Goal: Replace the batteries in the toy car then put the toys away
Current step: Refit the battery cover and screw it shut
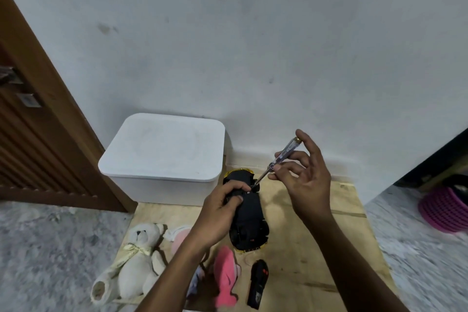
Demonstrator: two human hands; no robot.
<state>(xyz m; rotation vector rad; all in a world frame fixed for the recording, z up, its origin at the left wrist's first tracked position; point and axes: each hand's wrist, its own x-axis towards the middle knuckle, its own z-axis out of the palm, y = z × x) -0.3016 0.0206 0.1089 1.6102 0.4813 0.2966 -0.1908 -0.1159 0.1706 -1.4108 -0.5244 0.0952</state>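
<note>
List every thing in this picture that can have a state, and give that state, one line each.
toy car: upside down, gripped by the left hand
screwdriver: pinched by the right hand, tip on the car's underside
storage box: closed
teddy bear: lying on the wooden board
pink plush toy: lying on the board
remote control: lying flat on the board

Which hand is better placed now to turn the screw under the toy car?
The right hand: it pinches the screwdriver, whose tip meets the underside of the toy car. The left hand grips the car, steadying it.
</note>
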